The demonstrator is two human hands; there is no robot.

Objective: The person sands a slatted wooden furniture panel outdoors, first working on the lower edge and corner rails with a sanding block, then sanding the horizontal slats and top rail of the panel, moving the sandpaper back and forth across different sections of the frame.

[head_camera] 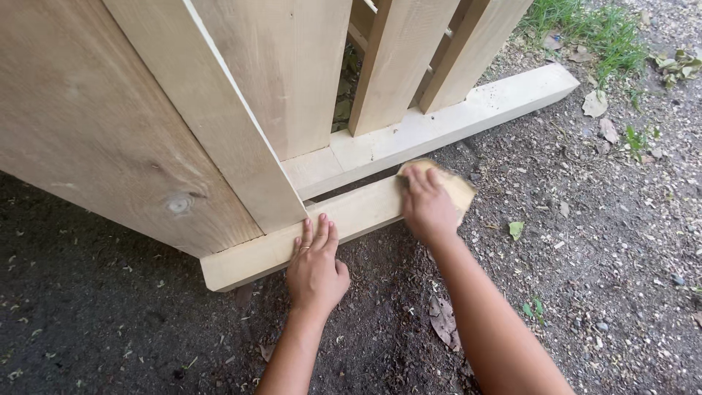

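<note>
Gravelly ground [599,241] underlies a pale wooden rail [365,208]; left hand [316,267] rests flat, right hand [426,205] presses tan sandpaper [457,189].

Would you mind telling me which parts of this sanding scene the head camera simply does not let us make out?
- Sandpaper sheet: mostly covered by the right hand; its grit face is pressed against the lower rail.
- Wooden panel: cut off by the top and left edges.
- Gap between the boards: too dark to tell what is behind.
- Left hand: its palm hides the rail's edge beneath.
</note>
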